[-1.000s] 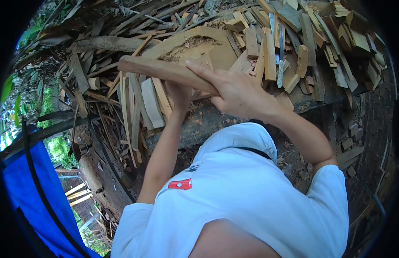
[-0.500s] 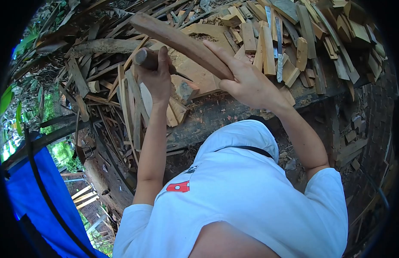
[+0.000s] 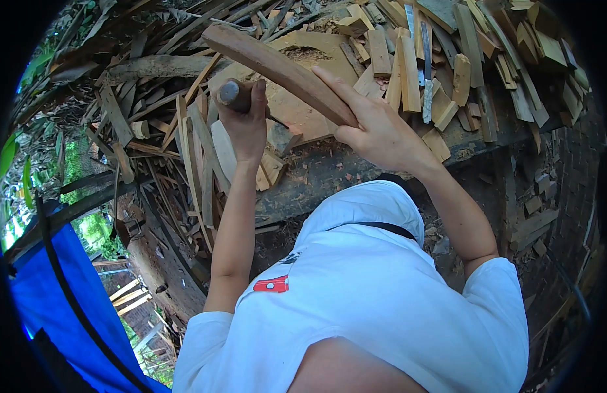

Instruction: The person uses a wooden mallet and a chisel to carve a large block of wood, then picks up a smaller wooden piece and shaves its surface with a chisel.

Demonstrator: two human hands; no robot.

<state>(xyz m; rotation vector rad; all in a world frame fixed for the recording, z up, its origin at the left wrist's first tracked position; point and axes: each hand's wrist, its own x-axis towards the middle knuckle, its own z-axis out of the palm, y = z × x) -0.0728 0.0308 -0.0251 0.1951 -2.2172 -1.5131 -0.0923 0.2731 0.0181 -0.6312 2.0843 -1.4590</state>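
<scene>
My left hand is closed round the thick wooden handle of a chisel; a thin dark blade shows past the fingers, its tip hidden or too small to make out. In my right hand is a long, slightly curved wooden bar, gripped near its lower end with the index finger stretched along it. The bar slants up to the left, its far end above the chisel handle. Beneath both hands lies a pale wooden board. A small grey-faced block sits beside the chisel blade.
A dark beam runs along the front of the work surface. Several wood offcuts are piled at the right, with a metal strip among them. Long scrap strips lean at the left, near a blue tarp.
My left hand and the chisel have shifted slightly right and down. The bar in my right hand has moved a little the same way, still raised over the board.
</scene>
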